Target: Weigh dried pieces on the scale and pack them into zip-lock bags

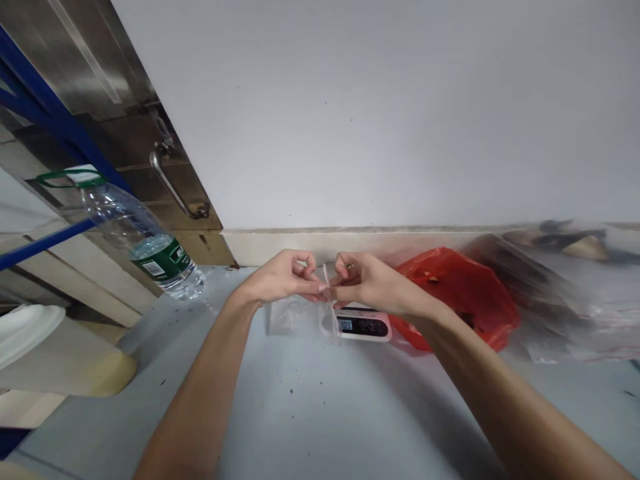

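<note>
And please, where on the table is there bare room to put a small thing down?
Between the forearms, the table has a bare patch with dark specks, bordered behind by the clear bag and scale. Another lies between the left forearm and the translucent tub. Toward the wall it is crowded: scale, red bag and blurred plastic bags lie close.

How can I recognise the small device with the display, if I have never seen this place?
Start from the pale table, along the white wall. Near the wall, find the red plastic bag; the device sits to its left in the picture, partly hidden by the right hand. Unlike the red bag and the clear bag, it has a dark panel with lit digits.
</note>
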A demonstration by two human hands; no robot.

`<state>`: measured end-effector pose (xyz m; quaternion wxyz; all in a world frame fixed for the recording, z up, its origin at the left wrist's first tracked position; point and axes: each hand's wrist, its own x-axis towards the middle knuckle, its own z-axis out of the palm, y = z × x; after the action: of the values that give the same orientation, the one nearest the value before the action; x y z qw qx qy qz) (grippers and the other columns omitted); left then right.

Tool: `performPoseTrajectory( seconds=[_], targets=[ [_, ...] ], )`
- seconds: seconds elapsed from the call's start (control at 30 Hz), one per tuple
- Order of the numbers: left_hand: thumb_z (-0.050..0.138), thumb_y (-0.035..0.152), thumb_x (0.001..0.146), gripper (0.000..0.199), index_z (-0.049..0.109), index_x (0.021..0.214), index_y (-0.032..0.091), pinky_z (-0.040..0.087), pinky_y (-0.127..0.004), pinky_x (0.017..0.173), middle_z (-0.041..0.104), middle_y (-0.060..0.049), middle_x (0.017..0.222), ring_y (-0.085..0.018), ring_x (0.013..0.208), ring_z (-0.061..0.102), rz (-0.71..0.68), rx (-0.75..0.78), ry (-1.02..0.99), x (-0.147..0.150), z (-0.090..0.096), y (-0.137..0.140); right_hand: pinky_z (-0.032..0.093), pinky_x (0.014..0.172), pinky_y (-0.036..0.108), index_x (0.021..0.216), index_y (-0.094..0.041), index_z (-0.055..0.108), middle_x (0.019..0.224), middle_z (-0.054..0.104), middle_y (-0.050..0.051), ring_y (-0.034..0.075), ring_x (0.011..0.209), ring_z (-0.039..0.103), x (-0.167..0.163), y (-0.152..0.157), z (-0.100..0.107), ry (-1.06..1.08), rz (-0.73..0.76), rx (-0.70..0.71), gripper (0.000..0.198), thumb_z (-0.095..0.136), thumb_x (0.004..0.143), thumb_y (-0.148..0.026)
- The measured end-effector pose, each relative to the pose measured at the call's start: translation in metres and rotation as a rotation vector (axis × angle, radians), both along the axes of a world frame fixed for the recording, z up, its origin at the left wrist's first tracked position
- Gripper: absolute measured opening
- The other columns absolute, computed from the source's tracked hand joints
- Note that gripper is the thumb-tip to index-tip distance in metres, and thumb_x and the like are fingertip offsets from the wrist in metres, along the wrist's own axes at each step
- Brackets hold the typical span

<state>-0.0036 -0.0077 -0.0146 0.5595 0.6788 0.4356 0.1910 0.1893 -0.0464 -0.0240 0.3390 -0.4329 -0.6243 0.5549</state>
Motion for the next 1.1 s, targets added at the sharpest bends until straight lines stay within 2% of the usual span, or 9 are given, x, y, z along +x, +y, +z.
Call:
performPoseTrajectory(
  seconds=[0.27, 0.4, 0.47, 0.57, 0.63, 0.73, 0.83, 1.0, 1.1],
  targets=[
    [0.071, 0.012, 0.076, 0.032, 0.040, 0.074, 0.022, 0.059, -0.031, 0.080, 0.067, 0.005, 0.069, -0.016, 0.079, 0.074, -0.032, 0.025, 0.025, 0.002, 0.002, -0.001, 0.048, 0.069, 0.030, 0.076, -0.025, 0.040, 0.067, 0.057, -0.007, 0.014, 0.068, 0.061, 0.008, 0.008, -0.008, 0.021, 0.095, -0.049, 0.030, 0.066, 0.062, -0.020],
    [0.071, 0.013, 0.076, 0.035, 0.038, 0.076, 0.023, 0.058, -0.031, 0.079, 0.067, 0.005, 0.068, -0.015, 0.077, 0.073, -0.005, 0.048, 0.031, -0.003, 0.006, -0.001, 0.040, 0.062, 0.026, 0.073, -0.022, 0.050, 0.065, 0.055, -0.005, 0.013, 0.063, 0.054, 0.010, 0.007, -0.005, -0.308, 0.008, 0.216, 0.013, 0.053, 0.068, -0.011],
    [0.072, 0.018, 0.077, 0.036, 0.037, 0.077, 0.023, 0.059, -0.032, 0.080, 0.067, 0.004, 0.068, -0.016, 0.078, 0.073, 0.010, 0.077, 0.014, -0.005, 0.007, -0.002, 0.037, 0.063, 0.026, 0.072, -0.020, 0.060, 0.066, 0.056, -0.004, 0.012, 0.060, 0.049, 0.008, 0.005, -0.002, -0.480, 0.018, 0.348, 0.019, 0.048, 0.071, -0.006],
    [0.071, 0.031, 0.081, 0.032, 0.040, 0.080, 0.023, 0.058, -0.036, 0.085, 0.070, 0.000, 0.079, -0.020, 0.086, 0.074, 0.055, 0.252, -0.022, -0.004, 0.010, -0.006, 0.037, 0.065, 0.027, 0.064, -0.018, 0.063, 0.065, 0.056, -0.003, 0.011, 0.060, 0.047, 0.004, 0.002, 0.000, -0.515, -0.005, 0.391, 0.021, 0.049, 0.074, -0.005],
    [0.073, 0.040, 0.081, 0.032, 0.050, 0.094, 0.022, 0.054, -0.041, 0.098, 0.072, -0.008, 0.110, -0.025, 0.108, 0.070, 0.067, 0.447, -0.019, -0.001, 0.012, -0.010, 0.038, 0.064, 0.027, 0.063, -0.017, 0.062, 0.062, 0.055, -0.004, 0.011, 0.059, 0.048, 0.003, 0.002, 0.000, -0.430, -0.065, 0.354, 0.015, 0.056, 0.075, -0.010],
    [0.088, 0.051, 0.065, 0.089, 0.046, 0.140, 0.027, 0.034, -0.048, 0.121, 0.039, -0.012, 0.163, -0.034, 0.150, 0.036, -0.084, 0.594, 0.137, 0.004, 0.012, -0.015, 0.039, 0.060, 0.028, 0.075, -0.017, 0.070, 0.063, 0.057, -0.003, 0.013, 0.059, 0.050, 0.006, 0.004, -0.003, -0.270, -0.133, 0.333, 0.008, 0.069, 0.074, -0.025],
    [0.092, 0.055, 0.058, 0.128, 0.020, 0.161, 0.032, 0.023, -0.050, 0.126, 0.018, -0.009, 0.173, -0.035, 0.159, 0.015, -0.198, 0.567, 0.263, 0.008, 0.009, -0.017, 0.039, 0.057, 0.029, 0.082, -0.017, 0.073, 0.065, 0.060, -0.001, 0.014, 0.059, 0.050, 0.010, 0.006, -0.007, -0.216, -0.149, 0.385, 0.026, 0.077, 0.070, -0.040],
    [0.089, 0.058, 0.061, 0.109, 0.040, 0.152, 0.023, 0.033, -0.047, 0.121, 0.039, -0.014, 0.162, -0.036, 0.149, 0.036, -0.121, 0.615, 0.315, 0.003, 0.000, -0.008, 0.041, 0.057, 0.029, 0.083, -0.021, 0.063, 0.069, 0.059, -0.002, 0.014, 0.061, 0.052, 0.014, 0.007, -0.008, -0.147, -0.055, 0.343, 0.035, 0.074, 0.076, -0.053],
    [0.086, 0.065, 0.061, 0.092, 0.054, 0.137, 0.023, 0.040, -0.048, 0.115, 0.055, -0.013, 0.146, -0.036, 0.137, 0.050, -0.039, 0.659, 0.367, -0.005, -0.004, 0.001, 0.048, 0.063, 0.031, 0.101, -0.022, 0.060, 0.084, 0.067, 0.003, 0.019, 0.072, 0.063, 0.017, 0.008, -0.007, -0.341, -0.195, 0.349, 0.031, 0.065, 0.086, -0.049]
  ],
)
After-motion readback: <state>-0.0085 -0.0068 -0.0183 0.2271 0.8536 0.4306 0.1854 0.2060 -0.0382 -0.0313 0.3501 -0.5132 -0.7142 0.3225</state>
